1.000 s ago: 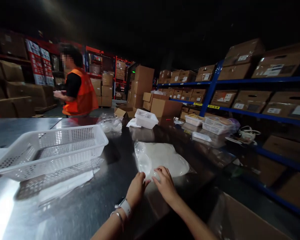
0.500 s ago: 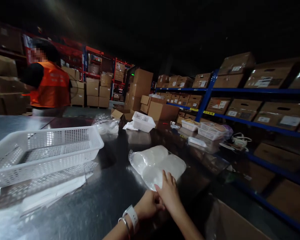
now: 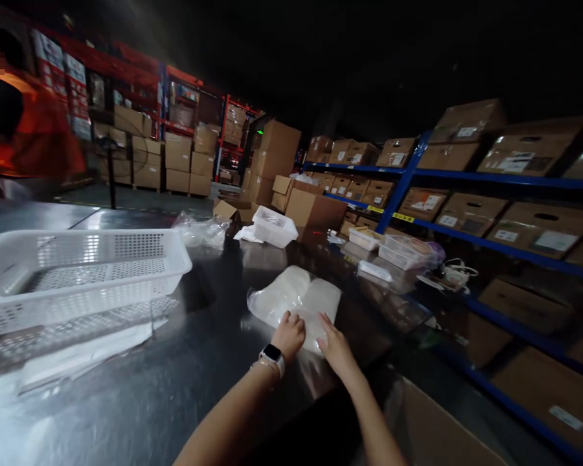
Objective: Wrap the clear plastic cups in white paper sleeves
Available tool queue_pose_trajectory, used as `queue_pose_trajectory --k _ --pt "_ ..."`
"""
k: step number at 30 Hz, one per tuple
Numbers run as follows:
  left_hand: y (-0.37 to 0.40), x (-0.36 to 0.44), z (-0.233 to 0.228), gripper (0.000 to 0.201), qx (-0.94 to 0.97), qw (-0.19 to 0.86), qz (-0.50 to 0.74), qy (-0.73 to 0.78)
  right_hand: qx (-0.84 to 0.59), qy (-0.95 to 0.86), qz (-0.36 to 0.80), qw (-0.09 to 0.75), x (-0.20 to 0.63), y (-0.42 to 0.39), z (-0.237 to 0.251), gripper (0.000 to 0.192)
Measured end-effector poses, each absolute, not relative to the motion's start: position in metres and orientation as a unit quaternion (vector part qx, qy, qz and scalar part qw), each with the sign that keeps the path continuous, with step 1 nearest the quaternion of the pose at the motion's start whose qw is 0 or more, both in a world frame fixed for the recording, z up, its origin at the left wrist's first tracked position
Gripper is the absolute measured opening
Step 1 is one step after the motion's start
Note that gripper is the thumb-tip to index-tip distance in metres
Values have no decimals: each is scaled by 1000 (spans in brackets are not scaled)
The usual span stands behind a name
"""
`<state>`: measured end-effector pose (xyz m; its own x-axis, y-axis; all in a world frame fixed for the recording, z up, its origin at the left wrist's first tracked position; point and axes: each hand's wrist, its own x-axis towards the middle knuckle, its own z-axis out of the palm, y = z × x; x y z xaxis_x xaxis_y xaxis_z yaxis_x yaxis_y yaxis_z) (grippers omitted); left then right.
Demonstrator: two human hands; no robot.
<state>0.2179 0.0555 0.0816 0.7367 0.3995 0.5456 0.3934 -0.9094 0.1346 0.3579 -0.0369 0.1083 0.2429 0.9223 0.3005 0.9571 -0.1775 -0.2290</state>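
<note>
A clear plastic bag point(image 3: 296, 294) holding several round, flat whitish pieces lies on the dark shiny table in front of me. My left hand point(image 3: 288, 333), with a watch on the wrist, is closed at the bag's near edge, fingers curled onto the plastic. My right hand point(image 3: 336, 346) rests against the bag's near right corner, fingers stretched and thumb apart. What kind the round pieces are, I cannot make out.
A white perforated basket point(image 3: 175, 272) stands on the table point(image 3: 199, 388) at left, with a smaller white basket point(image 3: 274, 226) farther back. Clear plastic containers point(image 3: 403, 252) sit at right. Blue shelving point(image 3: 411, 171) holds cardboard boxes. A person in an orange vest point(image 3: 34, 129) is far left.
My left hand has moved forward from beside the right wrist onto the bag's near edge. The right hand has shifted slightly right. The person in orange has moved left.
</note>
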Motion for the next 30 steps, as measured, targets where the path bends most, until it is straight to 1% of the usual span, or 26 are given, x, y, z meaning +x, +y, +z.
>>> queue_pose_trajectory --k 3,9,12,16,20,27,30 --pt "65 231 86 17 933 6 280 226 -779 -597 -52 186 363 -24 113 68" --pt "71 229 89 16 915 30 266 301 -837 -490 -106 217 338 5 102 59" --pt "70 228 95 19 915 57 237 321 -864 -445 -128 198 324 9 103 59" --pt "78 226 106 26 923 119 184 317 -872 -441 -166 131 316 12 108 58" --pt "92 221 113 27 924 194 155 291 -874 -437 -184 101 318 19 112 57" --pt "101 216 107 26 906 307 173 236 -882 -419 -193 93 324 32 126 35" --pt "102 218 103 25 895 334 186 230 -882 -423 -187 96 326 35 129 33"
